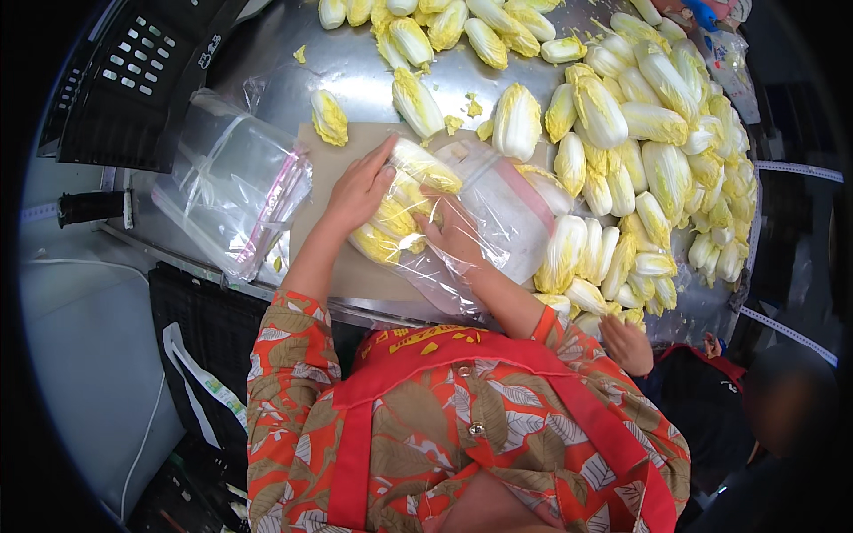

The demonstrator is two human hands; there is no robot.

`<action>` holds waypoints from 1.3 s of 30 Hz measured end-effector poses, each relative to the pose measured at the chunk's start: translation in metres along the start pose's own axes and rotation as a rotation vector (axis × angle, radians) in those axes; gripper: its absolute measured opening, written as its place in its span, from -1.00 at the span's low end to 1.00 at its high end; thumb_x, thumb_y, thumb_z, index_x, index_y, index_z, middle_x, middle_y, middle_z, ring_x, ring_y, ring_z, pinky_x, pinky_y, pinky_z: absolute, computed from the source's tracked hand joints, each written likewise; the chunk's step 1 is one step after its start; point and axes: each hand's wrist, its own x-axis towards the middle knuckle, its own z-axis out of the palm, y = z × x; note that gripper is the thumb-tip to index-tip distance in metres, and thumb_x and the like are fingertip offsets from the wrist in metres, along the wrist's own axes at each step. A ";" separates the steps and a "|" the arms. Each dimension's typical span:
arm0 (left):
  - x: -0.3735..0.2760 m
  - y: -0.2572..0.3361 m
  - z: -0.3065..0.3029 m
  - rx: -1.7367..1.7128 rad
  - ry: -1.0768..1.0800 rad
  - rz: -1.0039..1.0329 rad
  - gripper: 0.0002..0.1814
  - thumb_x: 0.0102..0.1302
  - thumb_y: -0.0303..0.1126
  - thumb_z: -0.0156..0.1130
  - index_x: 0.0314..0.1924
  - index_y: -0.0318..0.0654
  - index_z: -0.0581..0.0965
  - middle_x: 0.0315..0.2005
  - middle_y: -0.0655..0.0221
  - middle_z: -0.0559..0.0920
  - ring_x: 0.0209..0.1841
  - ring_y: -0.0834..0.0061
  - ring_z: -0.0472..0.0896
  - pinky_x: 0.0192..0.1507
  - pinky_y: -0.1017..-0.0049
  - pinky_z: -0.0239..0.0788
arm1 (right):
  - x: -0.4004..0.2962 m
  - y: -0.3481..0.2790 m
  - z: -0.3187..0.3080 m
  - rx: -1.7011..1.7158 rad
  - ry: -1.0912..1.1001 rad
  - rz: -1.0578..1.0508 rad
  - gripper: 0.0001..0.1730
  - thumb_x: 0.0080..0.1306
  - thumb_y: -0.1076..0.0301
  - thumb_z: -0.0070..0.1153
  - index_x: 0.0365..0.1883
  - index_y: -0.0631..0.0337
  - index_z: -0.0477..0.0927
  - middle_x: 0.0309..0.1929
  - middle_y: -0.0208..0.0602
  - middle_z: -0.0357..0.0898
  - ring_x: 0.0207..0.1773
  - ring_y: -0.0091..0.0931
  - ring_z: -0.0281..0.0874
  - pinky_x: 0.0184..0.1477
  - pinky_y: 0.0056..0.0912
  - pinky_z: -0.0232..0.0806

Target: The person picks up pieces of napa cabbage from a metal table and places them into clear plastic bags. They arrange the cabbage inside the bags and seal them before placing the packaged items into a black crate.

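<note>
A clear plastic bag [490, 246] lies in front of me with several small napa cabbages [390, 216] in its far left end. My left hand [363, 186] grips the bag and its contents from the left, thumb on top. Through the bag's mouth on the near right, my right hand [456, 230] reaches inside. Its fingers and thumb are spread against the yellow leafy ends; glare on the plastic hides whether they grip a cabbage. Beneath the bag is a brown cardboard sheet [320, 266]. Another flat bag with a pink band [523, 193] lies right of my hands.
A stack of clear bags [220, 180] lies at left, beside a black plastic crate [143, 80]. Loose cabbages [416, 103] lie beyond the cardboard on the metal table [280, 80]. A large cabbage heap [660, 146] fills the right side. Another person's hand [626, 345] is near my right elbow.
</note>
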 end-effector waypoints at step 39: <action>-0.210 0.033 0.041 -0.941 0.393 -0.780 -0.71 0.32 -0.28 0.33 -0.12 -0.34 0.53 -0.45 0.35 0.61 -0.52 0.57 0.58 -0.57 0.59 0.40 | -0.020 0.028 -0.073 0.489 -0.408 0.448 -0.33 0.25 0.51 0.06 0.37 0.26 0.28 -0.48 -0.41 0.48 -0.40 -0.55 0.53 -0.32 -0.51 0.38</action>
